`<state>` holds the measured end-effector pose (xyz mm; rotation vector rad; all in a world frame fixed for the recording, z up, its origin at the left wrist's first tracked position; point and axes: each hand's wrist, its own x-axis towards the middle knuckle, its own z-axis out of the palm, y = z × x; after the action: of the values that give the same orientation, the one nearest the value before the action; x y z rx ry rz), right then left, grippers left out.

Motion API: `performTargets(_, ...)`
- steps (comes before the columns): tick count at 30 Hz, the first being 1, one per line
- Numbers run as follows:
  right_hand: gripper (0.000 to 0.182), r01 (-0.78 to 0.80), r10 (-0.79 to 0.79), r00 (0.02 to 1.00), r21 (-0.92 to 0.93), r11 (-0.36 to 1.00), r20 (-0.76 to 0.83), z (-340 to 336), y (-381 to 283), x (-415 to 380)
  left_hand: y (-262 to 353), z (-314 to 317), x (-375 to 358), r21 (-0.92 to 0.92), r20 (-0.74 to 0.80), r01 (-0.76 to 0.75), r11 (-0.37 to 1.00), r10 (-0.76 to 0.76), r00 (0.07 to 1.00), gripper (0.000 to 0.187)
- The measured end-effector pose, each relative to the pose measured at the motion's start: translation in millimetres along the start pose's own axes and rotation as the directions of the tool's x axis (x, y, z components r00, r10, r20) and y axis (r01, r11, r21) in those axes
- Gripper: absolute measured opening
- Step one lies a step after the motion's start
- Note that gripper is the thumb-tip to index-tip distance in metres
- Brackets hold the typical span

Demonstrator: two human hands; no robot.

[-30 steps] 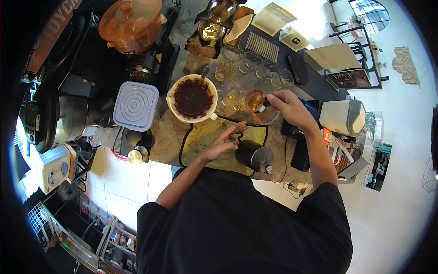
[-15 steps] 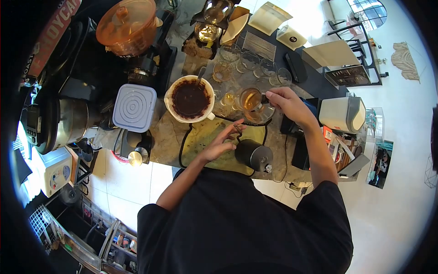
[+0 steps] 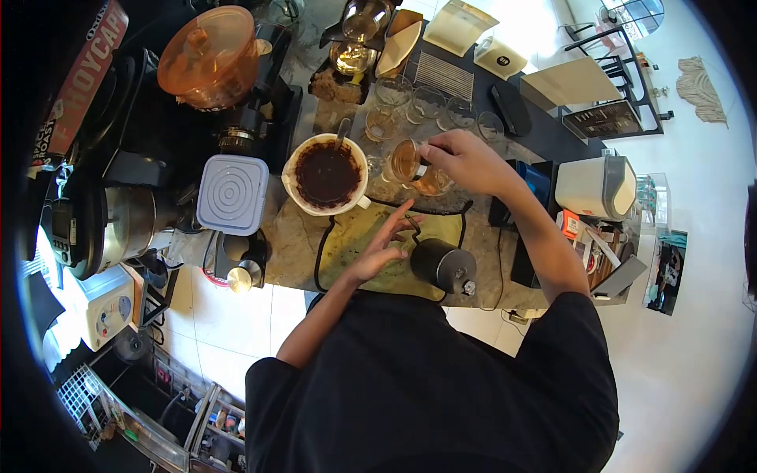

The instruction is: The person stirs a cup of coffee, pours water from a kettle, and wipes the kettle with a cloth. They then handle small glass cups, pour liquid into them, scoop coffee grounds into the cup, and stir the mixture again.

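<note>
My right hand [image 3: 467, 161] grips a glass server of amber coffee [image 3: 410, 164], tipped toward a small glass [image 3: 377, 166] on the counter. A white dripper [image 3: 326, 173] full of dark wet grounds stands just left of it, with a spoon in it. My left hand [image 3: 382, 240] rests with fingers spread on a yellow-green cloth [image 3: 359, 240], beside a black gooseneck kettle [image 3: 443, 266].
Several empty glasses [image 3: 430, 105] stand behind the server. A grey square lid [image 3: 233, 195], a grinder with an orange hopper [image 3: 213, 55], a steel pot [image 3: 126, 221] and a white box [image 3: 595, 187] ring the counter. The counter's front edge drops to white floor tiles.
My right hand has carried the server left, toward the dripper, and tilted it more. My left hand has stayed on the cloth.
</note>
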<state>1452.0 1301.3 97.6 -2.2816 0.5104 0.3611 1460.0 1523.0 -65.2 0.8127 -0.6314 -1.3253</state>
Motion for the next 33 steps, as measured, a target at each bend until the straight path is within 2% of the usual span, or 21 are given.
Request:
performTargets(4, 0.038, 0.076, -0.080, 0.996, -0.085, 0.993, -0.050, 5, 4, 6, -1, -1, 1, -0.004, 0.006, 0.008, 1.000, -0.008, 1.000, 0.097)
performTargets(7, 0.038, 0.095, -0.097, 0.995, -0.101, 0.990, -0.013, 5, 8, 10, -1, -3, 1, 0.007, 0.010, 0.007, 1.000, -0.007, 1.000, 0.097)
performTargets(11, 0.037, 0.012, -0.011, 1.000, -0.134, 0.991, 0.011, 3, -1, 8, 1, -2, 0, 0.003, 0.001, 0.021, 1.000, -0.021, 1.000, 0.098)
performTargets(16, 0.036, 0.118, -0.127, 0.991, -0.157, 0.981, -0.048, 9, 8, 10, -2, -4, 1, 0.026, 0.010, 0.010, 1.000, -0.010, 1.000, 0.098)
performTargets(19, 0.036, 0.085, -0.091, 0.996, -0.207, 0.975, -0.019, 7, 2, 10, -2, -3, 1, 0.026, 0.002, 0.010, 1.000, -0.010, 1.000, 0.098)
performTargets(26, 0.036, 0.105, -0.117, 0.992, -0.230, 0.967, -0.039, 11, 2, 13, -3, -2, 2, 0.025, 0.008, 0.009, 1.000, -0.009, 1.000, 0.099)
performTargets(28, 0.040, 0.036, -0.042, 0.999, -0.246, 0.969, -0.020, 10, -3, 12, -2, -2, 2, 0.022, 0.010, 0.015, 1.000, -0.016, 1.000, 0.099)
performTargets(33, 0.040, 0.036, -0.046, 0.998, -0.268, 0.963, -0.031, 11, -3, 13, 1, -2, 0, 0.018, 0.012, 0.019, 1.000, -0.019, 1.000, 0.099)
